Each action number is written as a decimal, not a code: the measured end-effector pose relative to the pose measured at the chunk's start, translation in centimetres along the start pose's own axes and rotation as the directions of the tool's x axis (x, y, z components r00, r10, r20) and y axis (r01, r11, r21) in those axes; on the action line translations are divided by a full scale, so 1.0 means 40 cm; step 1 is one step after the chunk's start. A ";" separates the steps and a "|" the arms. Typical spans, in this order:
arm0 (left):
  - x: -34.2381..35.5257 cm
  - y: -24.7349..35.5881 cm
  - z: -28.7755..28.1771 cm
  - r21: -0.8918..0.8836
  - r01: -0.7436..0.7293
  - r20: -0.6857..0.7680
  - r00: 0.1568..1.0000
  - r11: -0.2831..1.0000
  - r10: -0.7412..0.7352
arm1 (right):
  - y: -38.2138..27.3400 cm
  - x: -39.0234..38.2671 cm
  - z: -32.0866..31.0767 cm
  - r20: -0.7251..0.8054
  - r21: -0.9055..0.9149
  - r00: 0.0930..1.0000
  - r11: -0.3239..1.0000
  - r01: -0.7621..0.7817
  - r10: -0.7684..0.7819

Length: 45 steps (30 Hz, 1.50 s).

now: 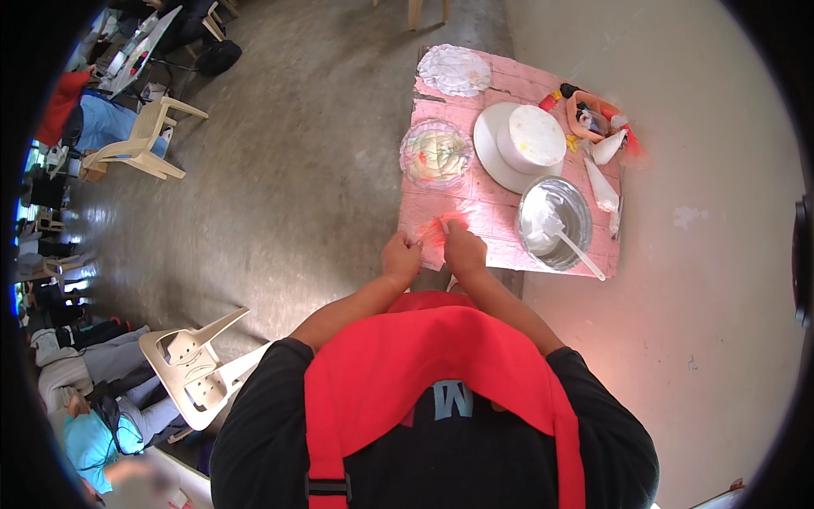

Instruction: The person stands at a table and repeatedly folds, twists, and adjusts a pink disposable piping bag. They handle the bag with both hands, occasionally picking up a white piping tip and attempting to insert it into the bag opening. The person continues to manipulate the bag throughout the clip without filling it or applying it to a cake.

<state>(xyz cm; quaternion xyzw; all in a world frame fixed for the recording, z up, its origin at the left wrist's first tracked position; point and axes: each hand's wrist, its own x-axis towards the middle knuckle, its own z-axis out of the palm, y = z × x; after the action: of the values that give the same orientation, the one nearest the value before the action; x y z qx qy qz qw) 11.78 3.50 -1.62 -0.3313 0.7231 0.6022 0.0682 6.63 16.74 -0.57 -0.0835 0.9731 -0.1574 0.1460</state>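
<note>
- Currently, my left hand (402, 257) and right hand (465, 251) are pinching red-tinted film (436, 228) at the front of the pink table (494, 216).
- Metal bowl (581, 222) is standing right of the film.
- White cake (536, 136) is resting beyond.

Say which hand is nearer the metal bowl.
Right. The right hand is left of the metal bowl, apart from it; the left hand is farther left, beyond the right hand.

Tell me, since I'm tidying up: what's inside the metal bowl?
The bowl holds white cream and one end of a white spatula, whose handle juts over the rim. The bottom beneath the cream is covered.
</note>
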 end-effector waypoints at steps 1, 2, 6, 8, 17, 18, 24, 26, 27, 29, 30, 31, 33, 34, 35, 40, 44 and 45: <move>0.001 0.002 0.000 -0.003 0.005 0.007 1.000 1.000 -0.005 | 0.001 -0.001 -0.002 -0.026 0.025 1.000 1.000 -0.008 0.009; 0.002 0.004 0.000 -0.007 0.011 0.014 1.000 1.000 -0.011 | -0.001 -0.007 0.000 -0.048 0.080 0.999 0.997 0.009 -0.006; 0.006 -0.024 0.013 0.093 -0.115 -0.027 0.993 0.989 0.118 | -0.030 -0.041 0.004 -0.006 0.177 1.000 0.984 -0.026 0.028; 0.036 -0.075 0.020 0.237 -0.187 -0.044 0.978 0.953 0.203 | -0.026 -0.041 0.018 0.012 0.129 1.000 0.992 -0.017 0.015; 0.012 -0.032 0.030 0.107 -0.167 -0.113 0.977 0.980 0.179 | 0.004 -0.034 -0.002 -0.091 0.072 0.993 0.994 0.080 -0.073; 0.022 -0.051 0.035 0.061 -0.147 -0.109 0.982 0.987 0.153 | -0.001 -0.046 0.004 -0.072 0.068 0.992 0.991 0.112 -0.107; 0.047 -0.048 0.033 0.069 0.021 0.000 1.000 0.997 -0.021 | 0.035 -0.036 0.023 -0.039 -0.032 0.989 0.989 0.144 -0.145; 0.032 -0.026 0.033 0.157 -0.014 -0.031 0.999 0.988 0.019 | 0.062 -0.006 0.009 -0.074 -0.027 0.990 0.993 0.117 -0.119; 0.034 -0.031 0.032 0.173 -0.029 -0.044 0.998 0.985 0.038 | 0.062 -0.007 0.000 -0.081 -0.017 0.987 0.991 0.136 -0.137; 0.036 -0.043 0.030 0.205 -0.059 -0.070 0.995 0.977 0.075 | 0.060 -0.009 -0.015 -0.095 0.002 0.980 0.985 0.173 -0.172; 0.038 -0.036 0.028 0.190 -0.027 -0.049 0.998 0.981 0.037 | 0.056 -0.020 -0.019 -0.086 0.023 0.976 0.979 0.205 -0.202; 0.044 -0.027 0.026 0.175 0.006 -0.027 1.000 0.985 -0.001 | 0.048 -0.041 -0.023 -0.077 0.044 0.970 0.971 0.236 -0.233; 0.043 -0.015 0.025 0.177 -0.006 -0.023 1.000 0.984 0.010 | 0.037 -0.063 -0.014 -0.030 0.052 0.967 0.966 0.253 -0.252; 0.041 -0.011 0.026 0.194 -0.051 -0.039 0.997 0.980 0.059 | 0.033 -0.068 -0.005 0.009 0.037 0.971 0.970 0.240 -0.240; 0.039 -0.007 0.028 0.212 -0.095 -0.054 0.993 0.973 0.109 | 0.032 -0.070 0.001 0.047 0.023 0.973 0.974 0.226 -0.227; 0.079 -0.054 0.030 0.141 -0.020 -0.043 0.999 0.990 0.027 | 0.067 -0.017 -0.022 0.035 -0.013 0.987 0.987 0.159 -0.158; 0.051 -0.001 0.021 0.202 -0.058 -0.033 0.997 0.978 0.066 | 0.077 -0.025 -0.038 0.020 -0.028 0.986 0.986 0.164 -0.163; 0.050 -0.001 0.020 0.210 -0.074 -0.039 0.996 0.975 0.084 | 0.073 -0.042 -0.030 0.021 -0.023 0.979 0.979 0.202 -0.201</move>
<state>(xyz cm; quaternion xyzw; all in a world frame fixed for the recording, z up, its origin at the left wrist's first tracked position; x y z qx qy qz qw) 10.03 3.42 -2.86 -0.3075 0.7963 0.5173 0.0614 7.51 20.18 0.00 -0.1849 0.9601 -0.1585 0.1373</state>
